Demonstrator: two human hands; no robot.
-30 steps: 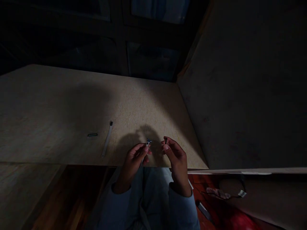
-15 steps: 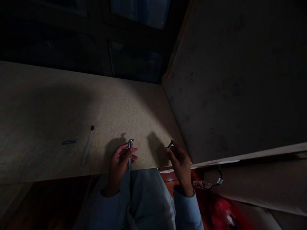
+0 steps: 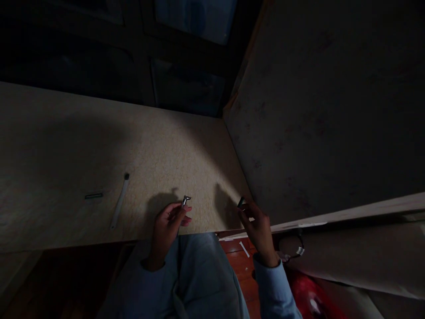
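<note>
My left hand (image 3: 168,226) pinches a slim silver handle (image 3: 185,201) with a bent head, held above the front edge of the table. Its lower part is hidden by my fingers; I cannot make out its exact kind. To the right, my right hand (image 3: 258,226) holds a small dark strip (image 3: 241,202) between thumb and fingertips, apart from the silver handle. Left of my hands lies a slim white stick (image 3: 118,206) with a dark head. Further left is another small dark green strip (image 3: 94,196) on the table.
The pale patterned table (image 3: 159,150) meets a wall panel (image 3: 315,124) on the right and a dark window frame (image 3: 141,75) behind. Below the front edge are my legs, a reddish floor (image 3: 235,261) with a white strip (image 3: 244,249) on it, and a red shiny object (image 3: 310,297).
My right hand has moved right and slightly down with the dark strip. My left hand has tilted the silver handle, its head now turned a little to the right.
</note>
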